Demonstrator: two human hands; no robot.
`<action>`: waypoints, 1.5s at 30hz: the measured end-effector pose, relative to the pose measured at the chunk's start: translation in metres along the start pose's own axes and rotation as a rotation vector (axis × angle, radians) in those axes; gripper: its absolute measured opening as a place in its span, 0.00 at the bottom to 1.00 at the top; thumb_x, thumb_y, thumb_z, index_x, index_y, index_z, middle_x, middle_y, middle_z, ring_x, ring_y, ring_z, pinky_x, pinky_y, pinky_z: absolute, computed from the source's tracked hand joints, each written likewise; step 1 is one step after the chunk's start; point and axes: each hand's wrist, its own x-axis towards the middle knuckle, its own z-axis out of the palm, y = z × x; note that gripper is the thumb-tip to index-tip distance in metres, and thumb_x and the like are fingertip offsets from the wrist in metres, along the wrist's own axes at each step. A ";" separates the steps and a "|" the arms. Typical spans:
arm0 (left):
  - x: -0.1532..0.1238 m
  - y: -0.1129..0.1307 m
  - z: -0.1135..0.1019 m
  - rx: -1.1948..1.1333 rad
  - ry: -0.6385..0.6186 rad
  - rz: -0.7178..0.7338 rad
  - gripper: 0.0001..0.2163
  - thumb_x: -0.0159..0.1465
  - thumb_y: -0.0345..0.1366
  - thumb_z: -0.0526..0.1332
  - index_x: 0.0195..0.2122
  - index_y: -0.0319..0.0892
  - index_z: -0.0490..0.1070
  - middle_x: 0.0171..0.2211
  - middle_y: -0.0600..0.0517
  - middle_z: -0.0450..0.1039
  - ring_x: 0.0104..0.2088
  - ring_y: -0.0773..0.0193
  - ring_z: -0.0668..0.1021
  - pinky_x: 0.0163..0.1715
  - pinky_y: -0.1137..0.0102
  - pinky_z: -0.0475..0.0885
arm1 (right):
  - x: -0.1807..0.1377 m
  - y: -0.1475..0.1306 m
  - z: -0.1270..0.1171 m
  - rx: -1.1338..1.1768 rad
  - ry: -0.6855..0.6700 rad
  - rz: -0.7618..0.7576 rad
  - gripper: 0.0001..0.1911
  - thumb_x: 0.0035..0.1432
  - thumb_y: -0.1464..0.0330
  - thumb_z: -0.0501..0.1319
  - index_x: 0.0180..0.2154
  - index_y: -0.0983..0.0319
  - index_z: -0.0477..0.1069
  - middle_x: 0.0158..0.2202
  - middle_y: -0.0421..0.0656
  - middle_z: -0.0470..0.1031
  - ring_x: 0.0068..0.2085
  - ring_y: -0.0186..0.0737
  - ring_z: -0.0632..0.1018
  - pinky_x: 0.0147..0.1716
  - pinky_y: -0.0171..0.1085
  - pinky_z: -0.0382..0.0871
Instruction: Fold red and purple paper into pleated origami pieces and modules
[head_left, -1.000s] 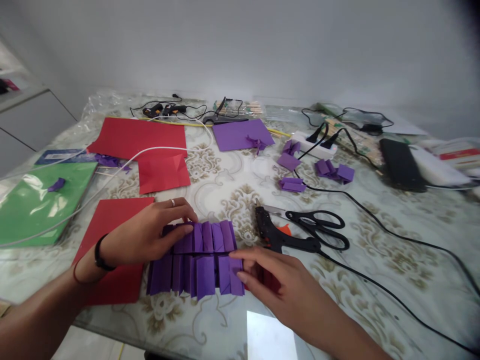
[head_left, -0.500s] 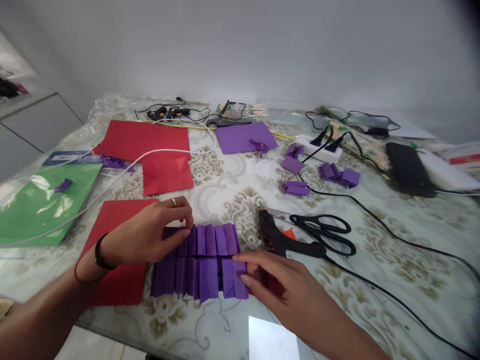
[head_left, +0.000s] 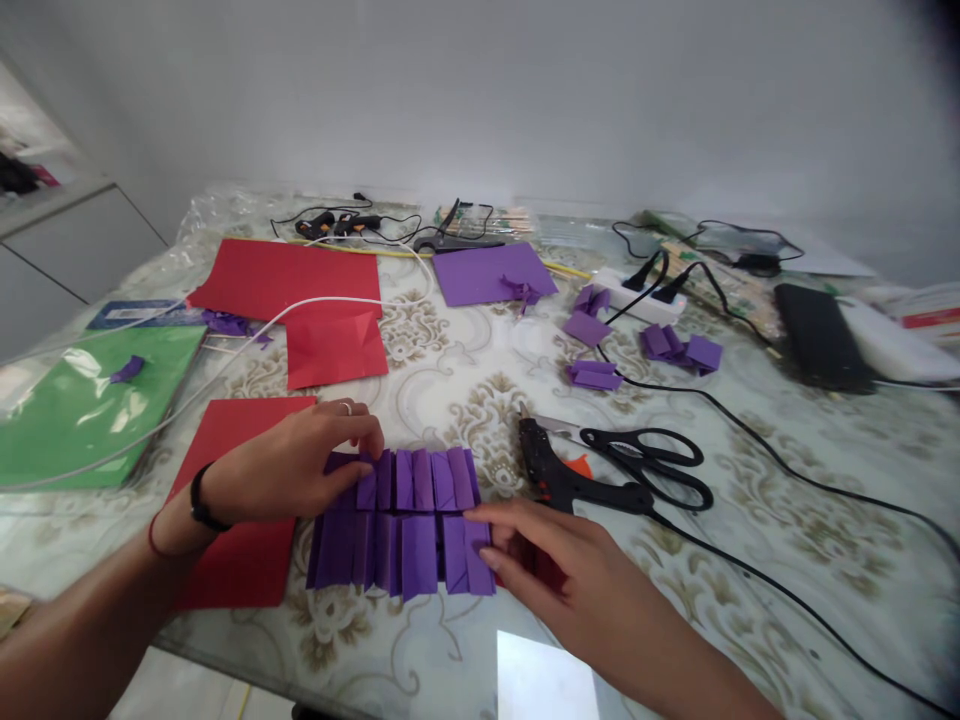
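In front of me lie two rows of folded purple paper pieces (head_left: 418, 555), side by side on the table. My left hand (head_left: 304, 462) is bent over the upper left end of the rows, thumb and curled fingers on the paper there. At the right end, my right hand (head_left: 559, 575) has its index fingertip and thumb against the edge pieces, with its other fingers curled under. Some red paper shows beneath the right palm. A red sheet (head_left: 251, 560) lies under my left wrist. Close to the right hand is a black glue gun (head_left: 559, 475) beside black-handled scissors (head_left: 649, 462).
More folded purple pieces (head_left: 594, 375) lie near a white power strip (head_left: 637, 298). Red sheets (head_left: 300, 280), a purple sheet (head_left: 491, 275) and a green pack (head_left: 82, 410) lie farther back. Cables (head_left: 757, 445) cross the table. A black phone-like slab (head_left: 821, 335) is at right.
My left hand has shifted very slightly, and the left end of the lower purple row sits a little farther right. My right hand stays at the right edge.
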 end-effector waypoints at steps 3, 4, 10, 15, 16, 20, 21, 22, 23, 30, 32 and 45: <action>0.001 -0.003 0.003 0.005 -0.009 -0.018 0.05 0.68 0.34 0.59 0.43 0.45 0.74 0.44 0.50 0.75 0.44 0.55 0.78 0.45 0.62 0.71 | 0.000 0.000 0.000 -0.005 -0.008 -0.003 0.13 0.71 0.66 0.59 0.53 0.56 0.77 0.33 0.39 0.78 0.32 0.36 0.77 0.32 0.35 0.71; 0.001 -0.004 0.004 0.006 -0.008 -0.019 0.05 0.68 0.34 0.60 0.44 0.45 0.73 0.44 0.50 0.75 0.44 0.55 0.78 0.46 0.61 0.71 | 0.001 -0.001 -0.001 -0.007 -0.009 -0.002 0.13 0.71 0.67 0.59 0.53 0.56 0.77 0.34 0.39 0.78 0.32 0.36 0.77 0.32 0.35 0.71; 0.002 0.001 0.004 -0.025 0.031 0.032 0.08 0.69 0.31 0.60 0.49 0.45 0.71 0.48 0.49 0.76 0.47 0.55 0.79 0.49 0.60 0.73 | 0.002 -0.002 -0.001 -0.011 -0.005 -0.013 0.13 0.71 0.67 0.59 0.53 0.56 0.77 0.33 0.39 0.77 0.31 0.36 0.77 0.32 0.35 0.73; 0.002 0.008 0.006 -0.046 0.100 0.227 0.20 0.72 0.27 0.55 0.63 0.50 0.69 0.59 0.46 0.71 0.57 0.56 0.77 0.59 0.60 0.72 | 0.000 0.000 0.000 0.017 0.044 -0.047 0.14 0.72 0.66 0.59 0.55 0.54 0.76 0.45 0.45 0.79 0.42 0.40 0.82 0.34 0.35 0.78; 0.002 0.008 0.007 -0.043 0.109 0.254 0.21 0.73 0.26 0.55 0.64 0.51 0.69 0.60 0.46 0.70 0.58 0.55 0.76 0.60 0.59 0.72 | 0.000 0.001 0.000 0.019 0.059 -0.056 0.15 0.72 0.66 0.59 0.56 0.53 0.76 0.49 0.47 0.78 0.44 0.41 0.82 0.36 0.36 0.79; 0.003 0.007 0.014 -0.031 0.123 0.314 0.20 0.73 0.26 0.54 0.63 0.50 0.72 0.61 0.45 0.72 0.58 0.53 0.77 0.61 0.55 0.73 | 0.000 0.000 -0.001 -0.002 0.082 -0.055 0.18 0.71 0.66 0.60 0.59 0.51 0.74 0.57 0.47 0.75 0.49 0.42 0.83 0.40 0.38 0.82; 0.003 0.007 0.016 -0.030 0.124 0.318 0.20 0.73 0.26 0.54 0.62 0.50 0.72 0.60 0.45 0.72 0.58 0.53 0.77 0.60 0.55 0.73 | 0.000 0.000 -0.001 -0.009 0.080 -0.057 0.18 0.71 0.66 0.60 0.60 0.51 0.73 0.58 0.47 0.75 0.50 0.43 0.82 0.43 0.39 0.82; 0.003 0.007 0.017 -0.029 0.128 0.320 0.19 0.73 0.27 0.54 0.61 0.49 0.72 0.60 0.45 0.73 0.57 0.53 0.78 0.60 0.56 0.74 | 0.001 0.000 -0.001 -0.015 0.080 -0.068 0.19 0.71 0.67 0.60 0.60 0.51 0.73 0.58 0.47 0.75 0.50 0.43 0.82 0.46 0.40 0.82; 0.004 0.007 0.018 -0.029 0.133 0.322 0.19 0.73 0.27 0.54 0.60 0.49 0.73 0.60 0.45 0.73 0.57 0.53 0.78 0.59 0.56 0.74 | 0.001 0.000 -0.001 -0.022 0.080 -0.081 0.19 0.71 0.67 0.59 0.60 0.51 0.73 0.58 0.47 0.75 0.52 0.43 0.82 0.49 0.42 0.81; 0.004 0.008 0.018 -0.019 0.120 0.329 0.19 0.73 0.26 0.54 0.62 0.47 0.71 0.59 0.44 0.72 0.56 0.54 0.78 0.59 0.57 0.74 | 0.002 0.002 0.000 -0.048 0.093 -0.125 0.17 0.72 0.66 0.59 0.60 0.53 0.74 0.59 0.47 0.76 0.56 0.43 0.80 0.58 0.45 0.76; 0.004 0.008 0.018 -0.018 0.116 0.318 0.20 0.72 0.25 0.54 0.61 0.47 0.71 0.59 0.44 0.72 0.56 0.54 0.77 0.59 0.57 0.74 | 0.003 0.003 0.001 -0.052 0.089 -0.127 0.17 0.72 0.66 0.59 0.60 0.54 0.74 0.58 0.48 0.76 0.56 0.43 0.80 0.58 0.44 0.76; 0.003 -0.004 0.011 0.053 0.009 0.052 0.10 0.71 0.37 0.60 0.53 0.45 0.68 0.52 0.46 0.72 0.51 0.52 0.77 0.52 0.57 0.72 | 0.004 0.004 0.001 -0.075 0.079 -0.110 0.17 0.72 0.66 0.59 0.59 0.54 0.74 0.55 0.47 0.77 0.54 0.43 0.81 0.56 0.44 0.77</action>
